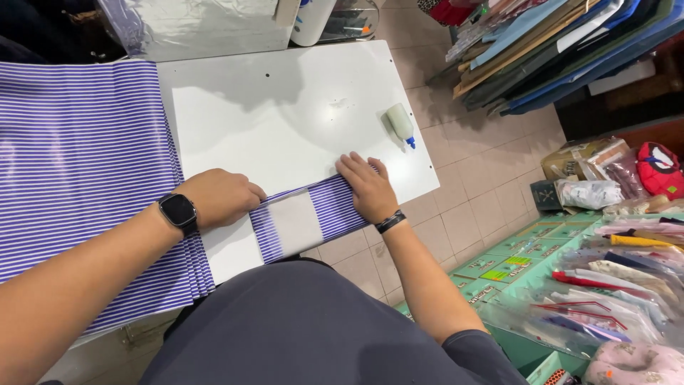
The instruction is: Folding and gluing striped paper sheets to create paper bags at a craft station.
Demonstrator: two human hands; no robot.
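A folded sheet of purple-and-white striped paper (303, 221) lies at the near edge of a white table (285, 107), with a white band across its middle. My left hand (221, 197) is closed in a fist and presses down on the sheet's left end. A black watch sits on that wrist. My right hand (367, 187) lies flat, fingers together, on the sheet's right end. A black band is on that wrist.
A stack of the same striped paper (78, 178) covers the table's left side. A small glue bottle with a blue tip (401, 124) lies at the right. Coloured boards (556, 43) lean at the upper right. Packaged goods (605, 264) fill the right floor.
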